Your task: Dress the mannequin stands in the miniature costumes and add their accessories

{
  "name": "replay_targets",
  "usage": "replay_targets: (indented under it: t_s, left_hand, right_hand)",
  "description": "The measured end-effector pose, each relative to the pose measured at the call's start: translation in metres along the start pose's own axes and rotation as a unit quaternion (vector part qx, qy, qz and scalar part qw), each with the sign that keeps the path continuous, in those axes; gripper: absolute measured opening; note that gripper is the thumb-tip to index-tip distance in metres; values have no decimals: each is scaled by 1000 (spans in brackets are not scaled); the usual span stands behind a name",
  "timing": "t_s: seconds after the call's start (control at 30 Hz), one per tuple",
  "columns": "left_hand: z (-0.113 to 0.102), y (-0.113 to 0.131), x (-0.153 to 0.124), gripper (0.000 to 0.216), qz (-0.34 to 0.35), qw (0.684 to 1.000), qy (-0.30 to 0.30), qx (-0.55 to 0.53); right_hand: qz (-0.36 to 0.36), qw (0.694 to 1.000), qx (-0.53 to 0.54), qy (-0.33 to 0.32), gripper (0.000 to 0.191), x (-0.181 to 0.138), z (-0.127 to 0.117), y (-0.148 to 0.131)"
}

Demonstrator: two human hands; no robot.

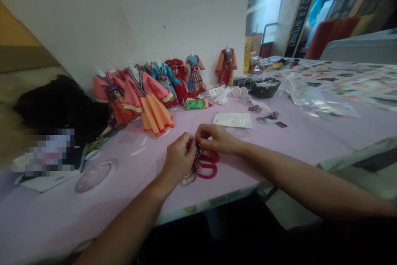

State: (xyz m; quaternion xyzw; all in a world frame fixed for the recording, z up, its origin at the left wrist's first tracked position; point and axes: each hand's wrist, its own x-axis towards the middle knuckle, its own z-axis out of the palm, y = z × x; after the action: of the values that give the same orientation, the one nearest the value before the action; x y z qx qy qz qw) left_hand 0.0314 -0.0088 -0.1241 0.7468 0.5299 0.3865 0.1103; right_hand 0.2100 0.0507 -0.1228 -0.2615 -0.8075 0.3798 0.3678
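My left hand (179, 158) and my right hand (215, 139) meet over the table, their fingertips pinching a narrow strip of patterned braid trim (197, 158). The trim hangs down from my fingers, and its lower end lies on the table. Just below my hands lie red-handled scissors (207, 166), with the blades hidden under the trim and my fingers. Neither hand touches the scissors, as far as I can tell. A white card (232, 120) with small dark specks lies beyond my right hand.
Several doll-sized ethnic costumes (149, 95) stand in a row on the pink tabletop (198, 190) against a white wall. Further items include a dark green bowl (266, 88), clear plastic sheeting (316, 99), a patterned cloth (350, 79) and a black bag (58, 106) at the left.
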Motion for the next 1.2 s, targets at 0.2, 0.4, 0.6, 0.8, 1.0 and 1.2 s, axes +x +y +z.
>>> replay_targets:
  t_s: [0.2, 0.4, 0.6, 0.8, 1.0, 1.2]
  left_hand:
    - [-2, 3, 1, 12, -25, 999, 6, -32]
    - [-2, 3, 2, 10, -29, 999, 9, -43]
    - [-2, 3, 2, 10, -36, 998, 9, -60]
    - [-3, 3, 1, 12, -22, 999, 3, -43]
    - [-3, 1, -1, 13, 16, 999, 3, 35]
    - [-2, 2, 0, 12, 6, 1000, 6, -5]
  right_hand:
    - [-19, 999, 17, -22, 1, 0, -2, 1]
    - [-29, 999, 14, -30, 4, -1, -2, -1]
    - [-28, 999, 16, -31, 3, 0, -1, 1]
    - [-18, 999, 21, -27, 1, 0, -1, 2]
    - [-10, 1000, 13, -18, 2, 0, 0, 2]
    - [-8, 1000, 20, -18, 4, 0, -1, 2]
